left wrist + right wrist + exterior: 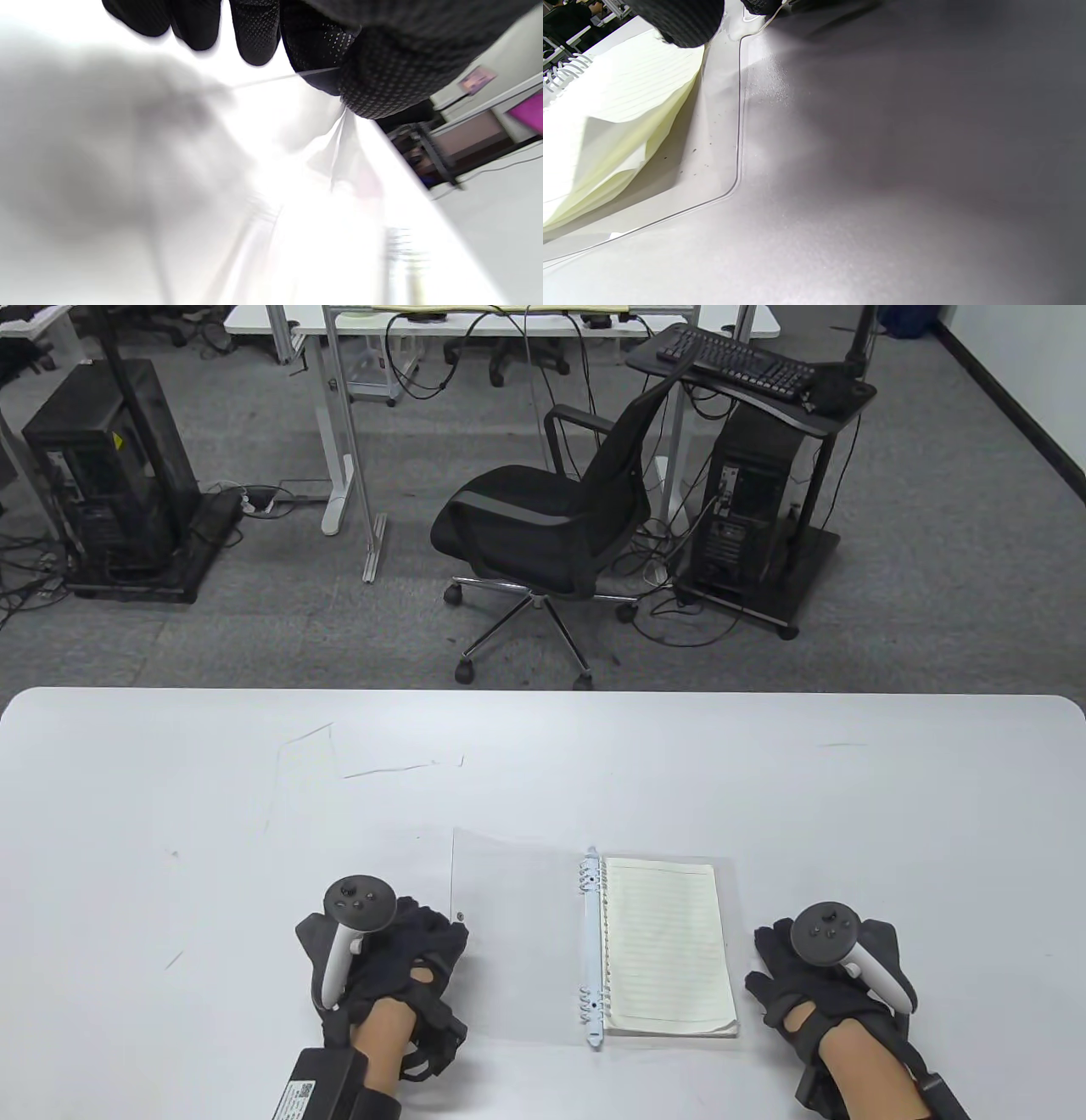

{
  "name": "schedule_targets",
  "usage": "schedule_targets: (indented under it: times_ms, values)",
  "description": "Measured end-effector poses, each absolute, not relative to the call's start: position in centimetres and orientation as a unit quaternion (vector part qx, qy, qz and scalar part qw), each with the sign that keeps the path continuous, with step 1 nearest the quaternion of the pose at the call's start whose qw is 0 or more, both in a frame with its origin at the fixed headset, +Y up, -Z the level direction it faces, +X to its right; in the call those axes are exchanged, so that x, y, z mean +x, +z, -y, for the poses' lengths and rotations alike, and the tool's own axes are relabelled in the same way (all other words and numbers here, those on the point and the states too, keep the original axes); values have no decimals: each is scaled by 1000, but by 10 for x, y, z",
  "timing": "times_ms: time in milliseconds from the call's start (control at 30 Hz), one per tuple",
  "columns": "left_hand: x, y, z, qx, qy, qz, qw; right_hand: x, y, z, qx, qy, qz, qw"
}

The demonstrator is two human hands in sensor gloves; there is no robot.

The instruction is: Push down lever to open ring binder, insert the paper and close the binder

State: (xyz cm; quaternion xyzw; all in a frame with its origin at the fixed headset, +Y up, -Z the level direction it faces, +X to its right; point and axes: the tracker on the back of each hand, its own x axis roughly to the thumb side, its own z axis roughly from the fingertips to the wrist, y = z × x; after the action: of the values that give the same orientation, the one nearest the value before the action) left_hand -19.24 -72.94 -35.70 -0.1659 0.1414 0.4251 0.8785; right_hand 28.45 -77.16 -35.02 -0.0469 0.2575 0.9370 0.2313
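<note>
Binder (585,950) lies open flat on the surface (764,780), near edge, centre-right. Ring spine (591,952) runs near–far, that is the long axis; clear covers spread left and right of it. Lined paper (668,948) stack sits on the right cover, holes toward the rings, long side parallel to the spine, top end pointing far. Right wrist view shows the near corner of the stack lifted and curling a bit.

Progress, as a judgement: paper looks to be on the rings already, but can't tell if the rings are open or snapped closed, too small. The lever isn't clear to me either. Covers are still open, so closing the binder is left for sure; maybe ring closing too.

Left hand (386,954) rests on the left edge of the clear left cover (509,933). Left wrist view shows the cover edge passing between glove fingertips (256,38) and thumb, reads as a pinch grip on the cover, likely to fold it over. Blurry though.

Right hand (827,976) lies flat on the surface just right of the paper, fingers relaxed, grip wide, holding nothing. A fingertip sits near the right cover edge in the right wrist view; contact unclear.
</note>
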Motion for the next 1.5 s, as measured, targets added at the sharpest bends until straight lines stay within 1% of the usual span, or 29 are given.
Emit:
schedule_targets:
  times_ms: [100, 167, 267, 333, 467, 567, 633, 733, 833, 967, 1033, 1067, 1100, 1133, 1167, 1233, 1267, 1300, 1333, 1367, 1400, 1433, 1500]
  values:
    - [-172, -359, 698, -166, 448, -99, 873, 286, -351, 771, -47, 935, -260, 237]
    - [-154, -363, 685, -174, 463, -75, 866, 286, -351, 771, -47, 934, -261, 241]
    - [-114, -366, 671, -188, 489, -32, 851, 287, -352, 771, -47, 931, -263, 248]
    - [-84, -368, 667, -197, 496, -7, 846, 288, -352, 771, -48, 929, -265, 254]
    - [-25, -375, 679, -224, 495, 26, 839, 289, -352, 771, -47, 928, -267, 257]
    - [13, -382, 698, -242, 468, 23, 850, 291, -352, 771, -48, 924, -270, 267]
    - [39, -388, 718, -264, 438, 16, 859, 292, -353, 772, -49, 921, -272, 273]
    - [63, -391, 741, -280, 383, 6, 880, 292, -352, 772, -48, 921, -275, 271]
    - [76, -389, 756, -266, 313, -5, 912, 292, -352, 772, -49, 921, -276, 270]
    - [89, -385, 760, -259, 271, -5, 927, 292, -353, 772, -49, 921, -278, 269]
    - [88, -383, 758, -277, 265, 30, 923, 292, -352, 772, -48, 922, -277, 265]
    - [84, -381, 756, -285, 287, 54, 913, 293, -352, 772, -47, 923, -277, 264]
    - [79, -378, 754, -297, 329, 83, 892, 293, -353, 772, -46, 923, -276, 263]
    - [72, -374, 750, -299, 360, 97, 879, 293, -353, 772, -46, 924, -276, 263]
    - [57, -368, 741, -280, 383, 97, 875, 293, -353, 772, -45, 924, -276, 263]
    - [29, -360, 729, -218, 386, 104, 891, 293, -353, 772, -45, 924, -275, 263]
    - [10, -355, 725, -181, 358, 106, 910, 293, -353, 772, -45, 924, -274, 263]
    - [1, -353, 726, -167, 336, 106, 921, 293, -353, 772, -45, 924, -273, 263]
    - [-15, -350, 734, -154, 281, 106, 941, 293, -353, 773, -45, 924, -273, 263]
    - [-22, -348, 741, -161, 254, 110, 948, 293, -353, 773, -44, 924, -273, 263]
    - [-29, -345, 753, -188, 227, 124, 948, 293, -353, 773, -44, 924, -273, 263]
    - [-32, -341, 766, -215, 227, 141, 939, 293, -353, 773, -44, 924, -273, 264]
    - [-29, -336, 781, -219, 247, 157, 931, 293, -353, 773, -44, 925, -272, 263]
